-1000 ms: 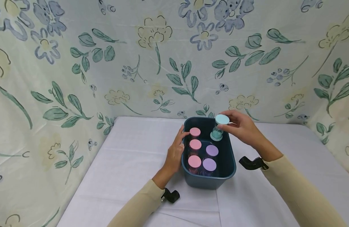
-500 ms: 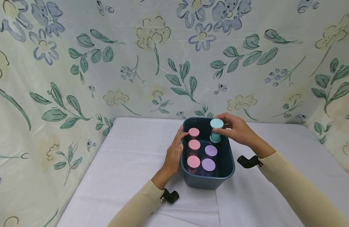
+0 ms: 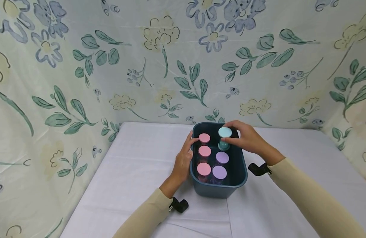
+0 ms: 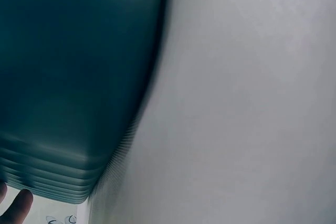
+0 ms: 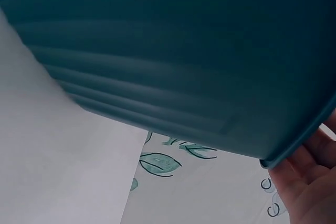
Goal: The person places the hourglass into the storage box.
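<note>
In the head view my right hand point(image 3: 246, 137) pinches a sand timer point(image 3: 224, 132) with a pale teal top between thumb and fingers. The timer stands upright inside the far right of a dark blue bin point(image 3: 245, 165), its lower part down among the walls. My left hand point(image 3: 181, 162) lies along the bin's left side, fingers fairly straight, one fingertip over the rim. Left of the teal timer is a row of pink-topped timers point(image 3: 204, 151). Two purple-topped timers point(image 3: 222, 157) stand nearer. In the right wrist view the bin's rim hides part of my fingers point(image 5: 310, 174).
The bin stands on a white-covered table point(image 3: 135, 165). A floral cloth point(image 3: 171, 66) hangs right behind the table's far edge. Each wrist carries a black camera mount point(image 3: 259, 169).
My right hand has moved left and down with the teal sand timer, which now sits lower in the bin's far right part. The left hand holds its place.
</note>
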Motion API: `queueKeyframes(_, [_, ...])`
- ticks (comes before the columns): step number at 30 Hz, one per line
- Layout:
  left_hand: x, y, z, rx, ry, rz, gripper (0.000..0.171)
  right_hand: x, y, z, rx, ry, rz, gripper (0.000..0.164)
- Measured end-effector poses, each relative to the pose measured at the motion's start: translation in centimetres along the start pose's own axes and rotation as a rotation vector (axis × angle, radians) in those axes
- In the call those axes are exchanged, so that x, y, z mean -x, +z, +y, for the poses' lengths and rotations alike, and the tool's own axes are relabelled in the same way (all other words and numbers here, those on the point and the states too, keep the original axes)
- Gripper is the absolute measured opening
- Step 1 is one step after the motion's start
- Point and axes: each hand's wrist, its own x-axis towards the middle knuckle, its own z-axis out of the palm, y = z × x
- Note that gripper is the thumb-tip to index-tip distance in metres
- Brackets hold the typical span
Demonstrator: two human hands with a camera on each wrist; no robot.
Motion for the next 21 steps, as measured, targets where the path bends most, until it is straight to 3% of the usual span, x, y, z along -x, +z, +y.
queueKeyframes(15, [0.0,0.2,0.0,0.034,0.015,0.018,0.048,-0.3,1.1,0.2,0.127,0.011,-0.032,0.054])
queueKeyframes(21, [-0.1,0.1,-0.1,-0.002,0.000,0.008,0.049,-0.4,1.4,0.5,0.129,0.018,-0.043,0.050])
